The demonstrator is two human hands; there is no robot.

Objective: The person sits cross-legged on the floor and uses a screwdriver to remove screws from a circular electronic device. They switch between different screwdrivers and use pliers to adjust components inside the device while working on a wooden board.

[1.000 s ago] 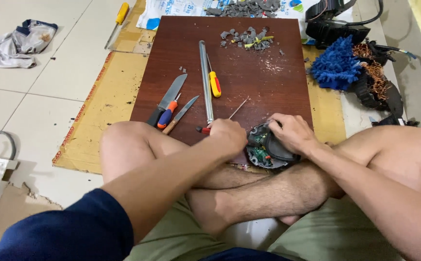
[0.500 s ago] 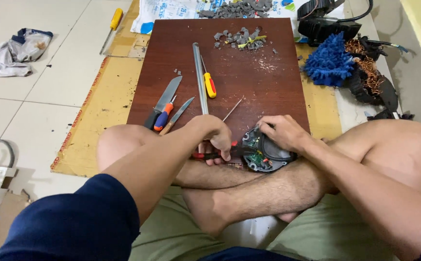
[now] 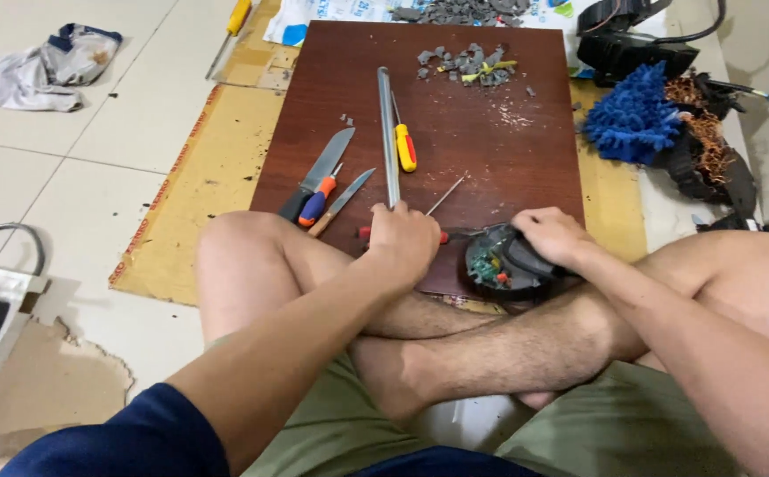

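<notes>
**Both hands at the near edge of the board**

Head view. The person sits cross-legged on the floor with a dark brown wooden board point(image 3: 455, 150) in front of the knees. The board lies on a sheet of cardboard point(image 3: 199, 194) over pale floor tiles.

The left hand point(image 3: 406, 243) rests at the near edge of the board, fingers curled down over a red-handled tool point(image 3: 365, 232). Only the ends of that tool show on either side of the hand, so whether the fingers actually grip it cannot be told. A thin metal shaft point(image 3: 446, 196) runs up and to the right from the hand.

The right hand point(image 3: 550, 234) is closed over the top of a round black device point(image 3: 499, 263) at the near right corner of the board. The device's inner parts, green and red, face the left hand.

Just beyond the left hand a long metal rod point(image 3: 387, 132) lies lengthwise on the board. A yellow-handled screwdriver point(image 3: 405, 146) lies beside it. To the left are a large knife point(image 3: 318, 172), a blue-and-orange-handled tool point(image 3: 315, 201) and a smaller blade point(image 3: 342, 201).

Grey broken bits point(image 3: 468, 62) are heaped at the far end. A blue mop-like cloth point(image 3: 633, 115) lies off the board to the right.
</notes>
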